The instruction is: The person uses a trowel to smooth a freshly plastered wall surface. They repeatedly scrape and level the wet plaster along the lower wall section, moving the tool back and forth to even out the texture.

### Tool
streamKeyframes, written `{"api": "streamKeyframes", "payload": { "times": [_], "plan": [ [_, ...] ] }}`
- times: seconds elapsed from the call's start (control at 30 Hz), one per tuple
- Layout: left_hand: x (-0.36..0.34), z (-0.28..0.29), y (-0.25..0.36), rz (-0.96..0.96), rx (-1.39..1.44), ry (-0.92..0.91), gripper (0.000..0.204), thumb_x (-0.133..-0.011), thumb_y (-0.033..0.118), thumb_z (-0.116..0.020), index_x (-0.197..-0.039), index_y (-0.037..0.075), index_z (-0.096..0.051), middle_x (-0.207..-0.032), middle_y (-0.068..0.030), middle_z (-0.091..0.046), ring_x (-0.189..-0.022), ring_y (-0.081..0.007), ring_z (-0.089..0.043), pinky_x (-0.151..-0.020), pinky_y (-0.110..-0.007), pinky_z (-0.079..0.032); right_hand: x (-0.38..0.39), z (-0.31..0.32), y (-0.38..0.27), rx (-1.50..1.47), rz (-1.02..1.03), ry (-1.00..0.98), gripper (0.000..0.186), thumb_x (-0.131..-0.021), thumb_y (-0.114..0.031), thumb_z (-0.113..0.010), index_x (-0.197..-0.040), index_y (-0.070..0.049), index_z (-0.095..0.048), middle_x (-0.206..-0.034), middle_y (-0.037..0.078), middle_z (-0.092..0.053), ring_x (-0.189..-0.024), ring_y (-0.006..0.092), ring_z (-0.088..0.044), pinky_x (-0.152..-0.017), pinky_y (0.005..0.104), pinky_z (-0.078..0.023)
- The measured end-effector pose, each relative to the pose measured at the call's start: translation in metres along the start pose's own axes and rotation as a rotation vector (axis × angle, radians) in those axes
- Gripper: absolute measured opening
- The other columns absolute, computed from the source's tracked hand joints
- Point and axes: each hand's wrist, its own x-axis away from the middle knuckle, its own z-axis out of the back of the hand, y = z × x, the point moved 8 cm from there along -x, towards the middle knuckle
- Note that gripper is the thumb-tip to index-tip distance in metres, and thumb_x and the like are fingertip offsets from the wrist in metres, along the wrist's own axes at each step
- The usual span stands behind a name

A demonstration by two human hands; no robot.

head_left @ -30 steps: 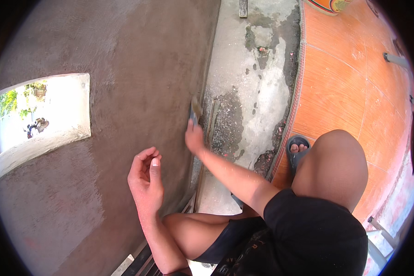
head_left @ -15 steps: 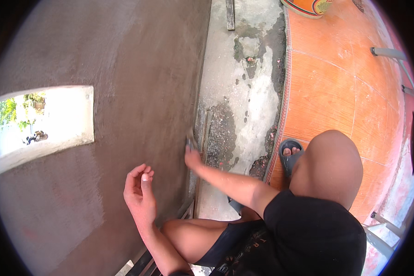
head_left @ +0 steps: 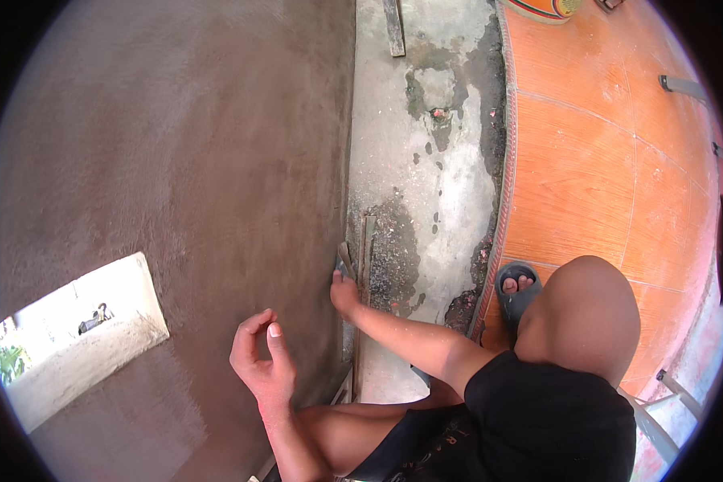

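My right hand [head_left: 345, 296] is closed around a small trowel [head_left: 344, 259], its blade pointing away from me. The tool is low down against the grey-brown plastered wall [head_left: 257, 177], close to where the wall meets the concrete strip. Part of the trowel is hidden by my fingers. In front of the same wall I hold my left hand [head_left: 266, 361] raised, with nothing in it. Its fingers are loosely curved and the thumb stands apart from them.
A rectangular opening [head_left: 80, 353] pierces the wall at left. Beside the trowel a narrow strip of wood [head_left: 367, 249] lies on the wet, stained concrete [head_left: 458, 209]. Another board [head_left: 394, 28] lies farther off. Orange tiles [head_left: 570, 185] cover the raised floor at right, with metal legs [head_left: 683, 87] beyond.
My view has shifted and turned, so the wall opening sits lower in the picture. The trowel stays by the wall's base at a slightly different tilt. My left hand stays raised and unfilled.
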Motion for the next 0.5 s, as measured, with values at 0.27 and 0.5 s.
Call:
{"api": "streamKeyframes", "payload": {
  "times": [0.27, 0.5],
  "plan": [
    [-0.014, -0.004, 0.003, 0.035, 0.119, 0.015, 0.027, -0.099, 0.01, -0.062, -0.123, -0.002, -0.058, -0.108, -0.0125, -0.07, -0.103, -0.0192, -0.068, -0.093, -0.032, -0.052, -0.095, 0.002, -0.288, -0.222, 0.507, 0.25, 0.05, -0.107, -0.036, -0.042, -0.097, 0.008, -0.063, -0.092, 0.027, -0.069, -0.091, 0.0404, -0.068, -0.078, 0.048, -0.049],
    [-0.016, -0.004, -0.007, 0.161, 0.085, 0.099, 0.025, -0.099, 0.011, -0.062, -0.119, -0.003, -0.058, -0.106, -0.0144, -0.071, -0.103, -0.0207, -0.069, -0.093, -0.032, -0.053, -0.043, -0.001, -0.048, -0.148, -0.082, 0.185, 0.054, -0.107, -0.037, -0.042, -0.127, 0.009, -0.061, -0.127, 0.028, -0.064, -0.124, 0.035, -0.06, -0.099, 0.0434, -0.046]
  ]
}}
